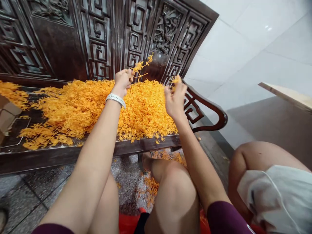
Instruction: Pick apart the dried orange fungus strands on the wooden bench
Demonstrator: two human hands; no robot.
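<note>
My left hand (123,81), with a pale band on its wrist, is closed around the end of an orange plastic flower sprig (141,66). The sprig's branched tips point up and to the right. To the right, my right hand (176,99) is raised with bent fingers, somewhat blurred by motion. A small orange plastic piece (175,79) shows between its thumb and fingers. Below both hands a big heap of orange plastic flower pieces (146,110) covers the seat. Longer branched sprigs (70,110) lie on the heap's left side.
The heap rests on a dark carved wooden bench (60,159) with a high back and a curved armrest (219,118). A cardboard box (8,117) stands at far left. Orange scraps (151,190) litter the speckled floor. Another person's leg (270,156) is close on the right, near a wooden board (287,94).
</note>
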